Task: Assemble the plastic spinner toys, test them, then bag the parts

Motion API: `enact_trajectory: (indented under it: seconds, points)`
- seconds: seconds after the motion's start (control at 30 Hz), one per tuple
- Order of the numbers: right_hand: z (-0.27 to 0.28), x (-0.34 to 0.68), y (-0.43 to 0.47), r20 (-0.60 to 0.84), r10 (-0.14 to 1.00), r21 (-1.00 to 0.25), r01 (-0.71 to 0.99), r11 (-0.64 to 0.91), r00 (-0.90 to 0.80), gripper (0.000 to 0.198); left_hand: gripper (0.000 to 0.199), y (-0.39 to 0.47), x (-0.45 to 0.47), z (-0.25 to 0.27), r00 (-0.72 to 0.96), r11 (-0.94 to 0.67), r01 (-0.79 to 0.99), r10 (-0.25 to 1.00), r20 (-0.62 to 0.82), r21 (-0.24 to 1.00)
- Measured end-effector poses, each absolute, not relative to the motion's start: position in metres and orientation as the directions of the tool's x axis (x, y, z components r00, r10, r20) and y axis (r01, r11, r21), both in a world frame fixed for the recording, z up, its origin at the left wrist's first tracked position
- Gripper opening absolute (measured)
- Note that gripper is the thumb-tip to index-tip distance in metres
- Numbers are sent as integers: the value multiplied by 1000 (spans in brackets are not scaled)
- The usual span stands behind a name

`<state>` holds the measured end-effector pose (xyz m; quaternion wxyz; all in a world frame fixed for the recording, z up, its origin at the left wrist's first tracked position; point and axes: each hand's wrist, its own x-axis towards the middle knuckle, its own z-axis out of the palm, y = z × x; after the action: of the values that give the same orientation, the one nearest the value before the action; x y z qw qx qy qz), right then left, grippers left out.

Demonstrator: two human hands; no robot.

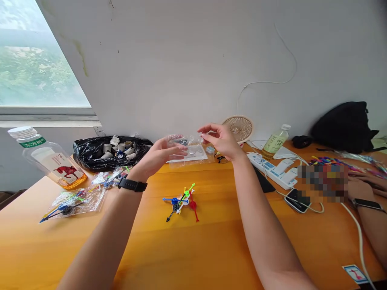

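Above the back of the table, a clear plastic bag (193, 141) is stretched between my two hands. My left hand (165, 152), with a black band on its wrist, has its fingers curled on the bag's left side. My right hand (222, 141) pinches the bag's right edge between thumb and fingers. In front of them on the table lies a small pile of plastic arrow spinners (183, 201) in blue, green, black, white and red. To the left, more spinners lie in a clear bag (72, 203).
A large bottle (54, 161) and a black rubbish bag (87, 153) stand at left. At the back are a fan (238, 128), a tea bottle (275, 143) and a power strip (266, 169) with cables. A phone (298, 200) lies near another person's hand (359, 187) at right.
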<state>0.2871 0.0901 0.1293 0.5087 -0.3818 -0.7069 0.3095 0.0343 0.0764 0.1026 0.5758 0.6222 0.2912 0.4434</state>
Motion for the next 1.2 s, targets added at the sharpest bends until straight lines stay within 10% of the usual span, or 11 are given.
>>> enact_trajectory:
  seconds: [0.43,0.6,1.2]
  points:
    - [148,322,70,127,781,-813,386,435,-612,37,33,85,-3,103,417,-286,98,881,221,953]
    - [127,292,79,371,787,-921,-86,380,-493,24,31,69,3,117,507,-352,68,818,272,934]
    - [119,248,77,351,619,-916,-120,383,-702,27,11,60,13,127,520,-455,59,774,362,888]
